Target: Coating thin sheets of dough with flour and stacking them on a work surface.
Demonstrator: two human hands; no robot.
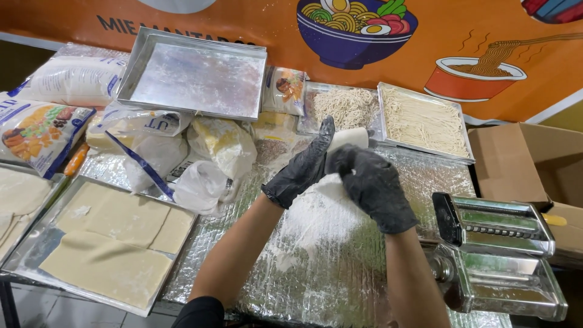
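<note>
1. Foil-like silver sheeting [340,267] covers our work table, dusted with white flour at the centre; behind it, at twelve o'clock, hangs an orange banner [243,24] painted with noodle bowls.
2. Our left hand [302,167], in a black glove, rises with its fingers stretched upward against the side of a pale roll of dough [347,138].
3. Our right hand [370,185], also gloved in black, curls closed around the lower part of that roll, so both hands meet on it just above the floured patch.
4. At one o'clock from the hands we see a metal tray of cut noodles [425,121], and beside it, at twelve, a clear pack of noodles [343,106].
5. At four o'clock stands a chrome pasta machine [498,243], with a cardboard box [522,158] behind it.
6. At eight o'clock lies a tray of flat dough sheets [109,237].
7. At ten o'clock we see flour bags [146,146] and plastic bags, with an empty metal tray [194,76] propped on top.
</note>
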